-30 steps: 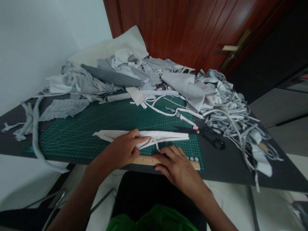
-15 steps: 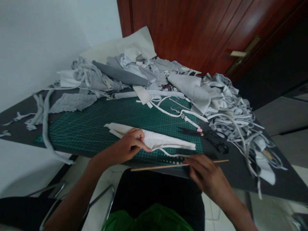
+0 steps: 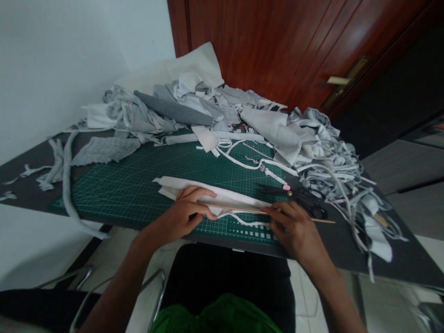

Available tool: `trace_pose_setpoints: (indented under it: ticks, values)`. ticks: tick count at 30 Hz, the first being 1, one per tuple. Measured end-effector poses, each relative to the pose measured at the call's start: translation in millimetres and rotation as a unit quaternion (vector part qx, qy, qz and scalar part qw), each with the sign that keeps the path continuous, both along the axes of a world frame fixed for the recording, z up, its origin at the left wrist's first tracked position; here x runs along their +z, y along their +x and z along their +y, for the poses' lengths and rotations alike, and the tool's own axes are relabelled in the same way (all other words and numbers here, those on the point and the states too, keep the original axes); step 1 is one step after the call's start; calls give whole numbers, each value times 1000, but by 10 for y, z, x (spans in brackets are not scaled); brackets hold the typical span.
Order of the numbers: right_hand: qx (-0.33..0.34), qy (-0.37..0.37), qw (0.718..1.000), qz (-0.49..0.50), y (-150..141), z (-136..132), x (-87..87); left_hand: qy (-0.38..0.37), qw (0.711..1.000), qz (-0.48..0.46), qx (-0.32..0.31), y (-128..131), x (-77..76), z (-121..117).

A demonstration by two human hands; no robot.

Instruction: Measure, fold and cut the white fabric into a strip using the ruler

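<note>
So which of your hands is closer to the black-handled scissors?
Right: the right hand is just in front of the black-handled scissors; the left hand is much farther left, on the white cloth.

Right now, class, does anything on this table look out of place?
Yes: a long grey fabric strip droops over the dark tabletop's front edge at left, its end hanging off, away from the scrap heap.

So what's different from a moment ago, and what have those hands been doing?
The right hand has brought the wooden ruler up from the near edge of the green cutting mat and along the white fabric strip, under the left hand. The black-handled scissors and grey scrap pile stayed put.
</note>
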State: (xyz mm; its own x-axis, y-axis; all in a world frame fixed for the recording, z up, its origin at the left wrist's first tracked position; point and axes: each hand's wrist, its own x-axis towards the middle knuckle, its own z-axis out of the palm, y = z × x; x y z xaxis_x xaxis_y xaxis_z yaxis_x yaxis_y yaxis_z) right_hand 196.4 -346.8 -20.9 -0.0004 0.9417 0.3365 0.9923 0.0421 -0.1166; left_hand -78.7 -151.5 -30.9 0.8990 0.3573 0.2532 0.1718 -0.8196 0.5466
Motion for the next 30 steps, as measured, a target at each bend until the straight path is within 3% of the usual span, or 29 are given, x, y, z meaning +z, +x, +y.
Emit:
trace_pose_setpoints:
  ticks: [5,9,16,19,22,25,30]
  values:
    - [-1,-52,999,1,-265,232,24,-4,1000,-11,17,-26,32,14]
    - [5,-52,998,26,-265,301,-7,-20,999,3,44,-108,109,42]
    - [29,-50,997,47,-385,334,-24,-20,999,49,-7,-12,281,122]
    - [34,-50,997,49,-563,371,-4,-60,996,65,18,40,334,94]
    - [19,-48,997,62,-715,360,-6,-88,991,83,57,33,395,31]
    - [7,-49,996,76,-805,294,-41,-73,989,115,53,20,433,-31]
    - [12,-42,996,78,-829,195,-129,-37,992,111,49,33,355,-81]
